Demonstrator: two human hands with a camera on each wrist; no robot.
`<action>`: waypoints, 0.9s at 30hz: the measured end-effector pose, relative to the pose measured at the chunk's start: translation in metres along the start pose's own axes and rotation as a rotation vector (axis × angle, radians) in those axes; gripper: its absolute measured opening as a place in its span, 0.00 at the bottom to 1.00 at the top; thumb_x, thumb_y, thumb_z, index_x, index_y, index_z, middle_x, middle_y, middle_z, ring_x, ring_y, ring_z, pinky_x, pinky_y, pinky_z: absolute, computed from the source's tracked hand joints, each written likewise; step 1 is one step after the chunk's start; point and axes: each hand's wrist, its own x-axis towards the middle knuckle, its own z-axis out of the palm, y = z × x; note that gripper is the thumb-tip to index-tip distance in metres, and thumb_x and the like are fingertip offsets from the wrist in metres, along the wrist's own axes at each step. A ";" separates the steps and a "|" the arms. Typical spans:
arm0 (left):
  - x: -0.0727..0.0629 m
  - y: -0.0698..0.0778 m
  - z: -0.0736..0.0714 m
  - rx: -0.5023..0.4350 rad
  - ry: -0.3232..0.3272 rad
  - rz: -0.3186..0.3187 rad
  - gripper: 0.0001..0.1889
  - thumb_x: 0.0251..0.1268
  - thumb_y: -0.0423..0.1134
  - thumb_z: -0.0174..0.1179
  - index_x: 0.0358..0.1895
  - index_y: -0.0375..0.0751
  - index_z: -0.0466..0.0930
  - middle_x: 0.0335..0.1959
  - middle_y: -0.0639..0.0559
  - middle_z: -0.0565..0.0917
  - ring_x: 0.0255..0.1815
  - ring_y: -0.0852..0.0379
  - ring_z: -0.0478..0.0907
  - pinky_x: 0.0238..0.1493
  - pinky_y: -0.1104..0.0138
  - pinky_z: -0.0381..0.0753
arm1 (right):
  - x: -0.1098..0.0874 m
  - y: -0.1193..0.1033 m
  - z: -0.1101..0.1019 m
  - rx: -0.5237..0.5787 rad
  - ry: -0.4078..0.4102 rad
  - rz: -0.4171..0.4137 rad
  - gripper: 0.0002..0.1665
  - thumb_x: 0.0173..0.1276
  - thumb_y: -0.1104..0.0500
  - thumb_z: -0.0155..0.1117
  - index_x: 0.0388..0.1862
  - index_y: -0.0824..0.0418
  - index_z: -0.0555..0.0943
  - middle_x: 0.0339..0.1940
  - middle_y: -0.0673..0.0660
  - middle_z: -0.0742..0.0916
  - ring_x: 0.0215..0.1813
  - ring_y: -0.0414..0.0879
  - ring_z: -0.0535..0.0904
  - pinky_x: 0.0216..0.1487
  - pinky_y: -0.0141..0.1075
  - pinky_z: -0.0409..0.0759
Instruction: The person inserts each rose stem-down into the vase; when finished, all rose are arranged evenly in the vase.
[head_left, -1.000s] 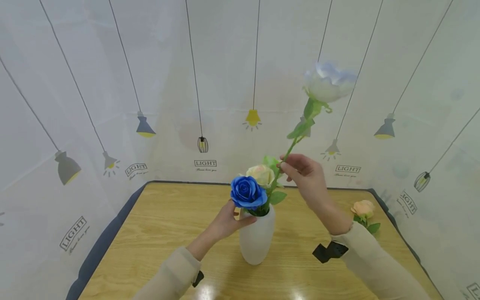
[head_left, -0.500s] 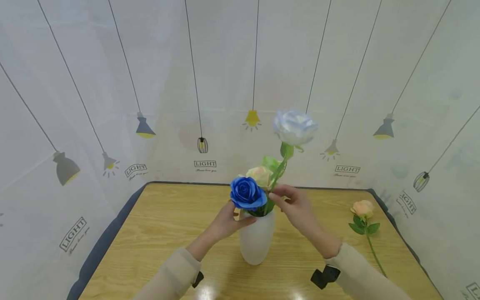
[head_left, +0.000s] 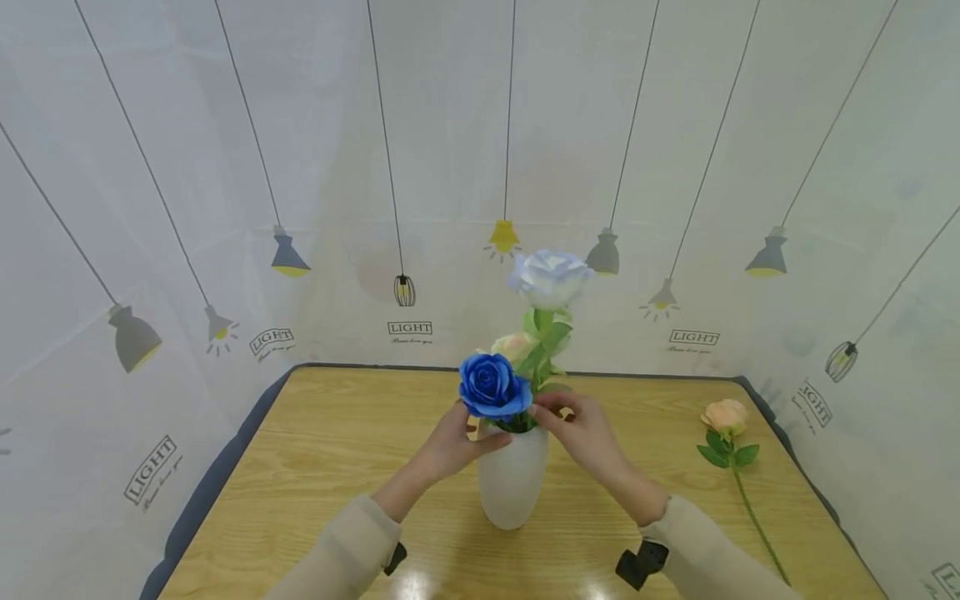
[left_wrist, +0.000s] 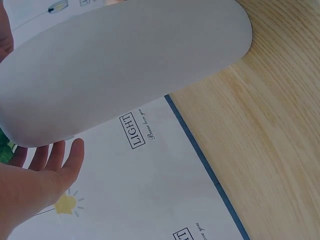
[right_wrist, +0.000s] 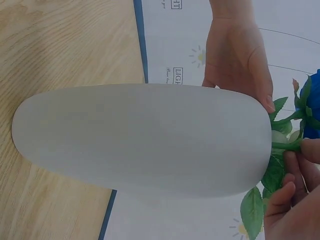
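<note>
A tall white vase [head_left: 512, 483] stands upright on the table, holding a blue rose [head_left: 491, 385], a cream rose [head_left: 514, 346] and a pale blue-white rose [head_left: 551, 279] that rises above the others. My left hand [head_left: 448, 450] grips the vase by its rim from the left, below the blue rose; in the left wrist view its curled fingers [left_wrist: 72, 157] lie against the vase wall. At the mouth's right side my right hand [head_left: 581, 429] pinches a green stem [right_wrist: 285, 146] just above the rim, apparently that of the pale rose. The stems' lower ends are hidden inside the vase.
A peach rose [head_left: 724, 417] with a long green stem lies on the wooden table [head_left: 337, 467] at the right. Behind the table's dark edge hangs a white cloth [head_left: 442, 167] printed with lamps.
My right hand has come down and left with the pale rose, lowering its stem into the vase; the bloom now stands nearly upright. The left hand has stayed on the rim.
</note>
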 end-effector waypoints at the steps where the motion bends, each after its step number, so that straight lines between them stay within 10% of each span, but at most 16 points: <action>1: 0.000 0.000 0.000 -0.002 0.000 0.000 0.34 0.55 0.37 0.61 0.65 0.42 0.55 0.61 0.43 0.62 0.59 0.45 0.60 0.48 0.45 0.65 | -0.001 -0.005 0.000 -0.002 0.001 0.006 0.09 0.62 0.58 0.59 0.37 0.62 0.81 0.30 0.52 0.81 0.34 0.46 0.72 0.24 0.32 0.70; 14: 0.002 -0.007 0.002 -0.007 0.004 -0.001 0.36 0.54 0.38 0.62 0.65 0.41 0.53 0.61 0.42 0.62 0.58 0.44 0.60 0.47 0.45 0.66 | 0.004 -0.038 -0.009 -0.095 0.157 -0.057 0.09 0.60 0.65 0.59 0.38 0.69 0.80 0.26 0.59 0.82 0.28 0.48 0.74 0.18 0.30 0.66; 27: 0.009 -0.031 0.006 0.040 0.031 -0.005 0.35 0.52 0.45 0.63 0.64 0.47 0.56 0.60 0.49 0.64 0.58 0.50 0.62 0.47 0.50 0.68 | 0.018 -0.008 -0.016 0.006 0.164 -0.020 0.07 0.59 0.63 0.60 0.36 0.64 0.80 0.27 0.54 0.80 0.29 0.45 0.72 0.23 0.32 0.70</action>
